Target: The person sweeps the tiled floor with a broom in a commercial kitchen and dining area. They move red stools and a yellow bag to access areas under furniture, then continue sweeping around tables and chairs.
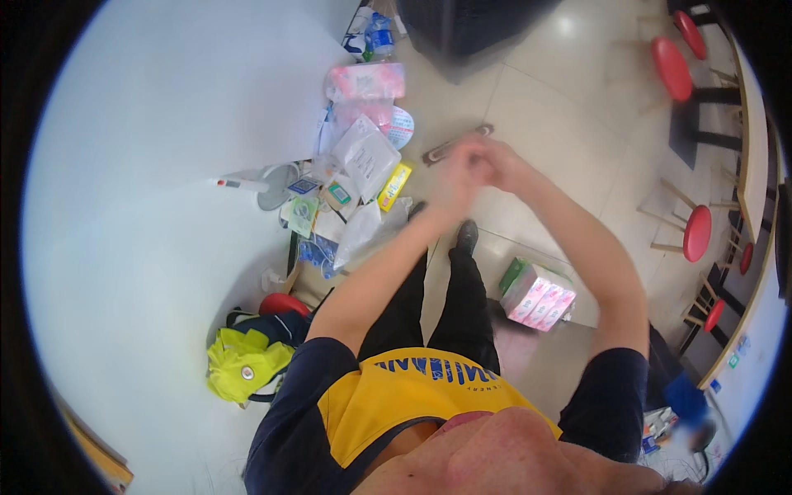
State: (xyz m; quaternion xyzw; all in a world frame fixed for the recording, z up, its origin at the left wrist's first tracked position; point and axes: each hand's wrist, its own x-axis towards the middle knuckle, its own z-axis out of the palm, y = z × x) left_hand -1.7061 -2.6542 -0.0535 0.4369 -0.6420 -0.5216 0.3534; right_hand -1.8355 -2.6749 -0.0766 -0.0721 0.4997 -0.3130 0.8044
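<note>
My left hand (456,172) and my right hand (499,162) meet in front of me, out over the tiled floor. Both are blurred, and their fingers overlap. A narrow brown object with pale curved markings (438,154) shows past the hands on both sides, its middle hidden behind them. Whether they grip it or it lies beyond them, I cannot tell. To the left of my hands, a yellow box with writing (395,187) and a white plastic packet (368,156) lie among the clutter on a counter.
Pink tissue packs (539,303) are stacked low by my right leg. A yellow-green bag (247,365) sits beside the white wall (136,216) at left. Red round stools (697,233) line the right side. A dark boxy object (470,31) stands ahead.
</note>
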